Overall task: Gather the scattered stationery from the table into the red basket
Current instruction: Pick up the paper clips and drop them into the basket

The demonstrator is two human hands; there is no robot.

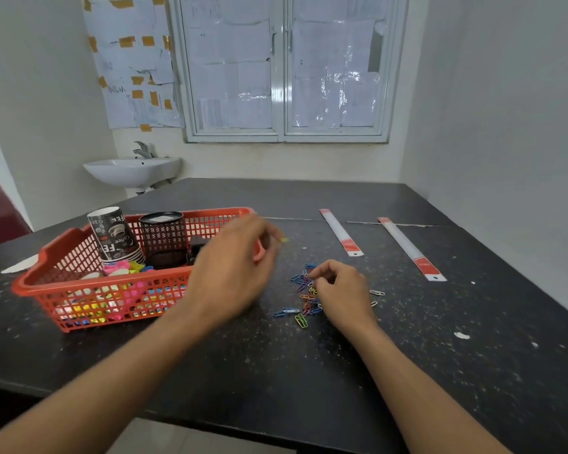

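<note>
Red basket (89,309) sits left on the black table (276,371); beside it, coloured paper clips (300,280) — we see the right hand (341,293) pinching some, the left hand (233,273) blurred, its grip unreadable.

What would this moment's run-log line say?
left hand: blurred over red basket end, grip unclear | right hand: pinching paper clips | packaged rulers: two, untouched on table
</note>
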